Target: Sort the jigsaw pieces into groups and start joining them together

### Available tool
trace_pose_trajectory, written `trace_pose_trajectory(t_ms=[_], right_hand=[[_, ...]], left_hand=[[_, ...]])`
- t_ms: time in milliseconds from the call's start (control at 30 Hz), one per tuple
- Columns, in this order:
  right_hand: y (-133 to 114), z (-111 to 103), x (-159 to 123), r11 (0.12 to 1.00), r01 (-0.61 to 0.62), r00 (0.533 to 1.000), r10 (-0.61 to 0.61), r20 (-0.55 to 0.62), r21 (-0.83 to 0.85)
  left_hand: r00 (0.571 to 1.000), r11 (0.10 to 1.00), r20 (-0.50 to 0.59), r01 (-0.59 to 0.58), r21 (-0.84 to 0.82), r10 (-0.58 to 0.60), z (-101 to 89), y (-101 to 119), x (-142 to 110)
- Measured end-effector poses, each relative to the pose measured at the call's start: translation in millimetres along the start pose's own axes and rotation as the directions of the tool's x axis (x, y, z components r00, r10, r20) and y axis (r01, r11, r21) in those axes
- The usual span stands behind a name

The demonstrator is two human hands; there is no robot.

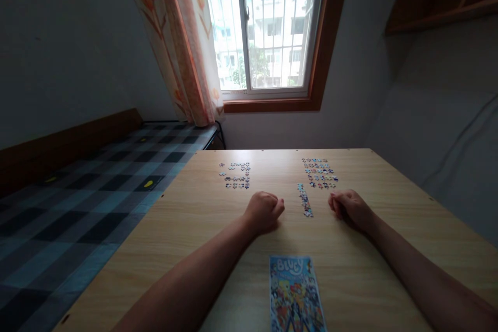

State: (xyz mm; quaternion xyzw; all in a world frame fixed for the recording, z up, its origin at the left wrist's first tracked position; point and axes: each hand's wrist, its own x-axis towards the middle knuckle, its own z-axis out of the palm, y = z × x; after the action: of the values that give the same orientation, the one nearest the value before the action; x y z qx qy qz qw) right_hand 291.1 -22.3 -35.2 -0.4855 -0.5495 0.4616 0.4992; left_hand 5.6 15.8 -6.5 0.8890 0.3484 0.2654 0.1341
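Note:
Both my forearms lie on a light wooden table [187, 249]. My left hand [264, 210] rests in a loose fist near the table's middle, nothing showing in it. My right hand [350, 207] is also curled shut, just right of a short joined strip of jigsaw pieces [304, 200]. Beyond my right hand lies a group of loose puzzle pieces [319, 173]. Another group of puzzle pieces [236, 175] lies beyond my left hand. A colourful picture card [295, 294] marked "Bluey" lies flat at the near edge between my arms.
A bed with a blue-and-black checked cover [78, 202] stands along the table's left side. A window [272, 26] with an orange patterned curtain [182, 46] is behind the table. Grey walls close in on the right, with a wooden shelf [439, 0] above.

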Motion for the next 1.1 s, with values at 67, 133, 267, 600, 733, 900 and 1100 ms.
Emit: trace_pose_trajectory(t_ms=[67,133,267,600,733,900,1100], right_hand=[[-1,3,-1,0.999,0.020,1.000,-0.020,-0.022,-0.029],[-3,6,-2,0.997,0.030,0.999,-0.031,-0.026,-0.065],[-7,6,-4,0.998,-0.009,1.000,0.010,0.010,-0.060],[4,-1,-4,0.995,-0.100,0.994,0.101,0.042,-0.026],[4,0,-5,0.990,-0.121,0.991,0.124,0.048,-0.069],[6,-2,-5,0.980,-0.192,0.980,0.194,0.036,-0.058],[12,-3,-4,0.979,-0.204,0.979,0.205,0.016,-0.012]], left_hand=[[1.000,1.000,0.008,0.011,0.001,-0.011,-0.7,-1,1],[1.000,1.000,0.020,0.015,0.000,-0.015,-0.4,0,0],[0.999,1.000,0.034,0.012,-0.025,-0.011,1.9,1,-1],[0.996,0.995,0.072,0.061,-0.079,-0.055,3.0,-5,0],[0.993,0.994,0.095,0.074,-0.083,-0.066,2.7,-4,-1],[0.992,0.991,0.097,0.086,-0.103,-0.076,2.4,-4,-3],[0.990,0.990,0.110,0.102,-0.101,-0.091,2.3,-4,-4]])
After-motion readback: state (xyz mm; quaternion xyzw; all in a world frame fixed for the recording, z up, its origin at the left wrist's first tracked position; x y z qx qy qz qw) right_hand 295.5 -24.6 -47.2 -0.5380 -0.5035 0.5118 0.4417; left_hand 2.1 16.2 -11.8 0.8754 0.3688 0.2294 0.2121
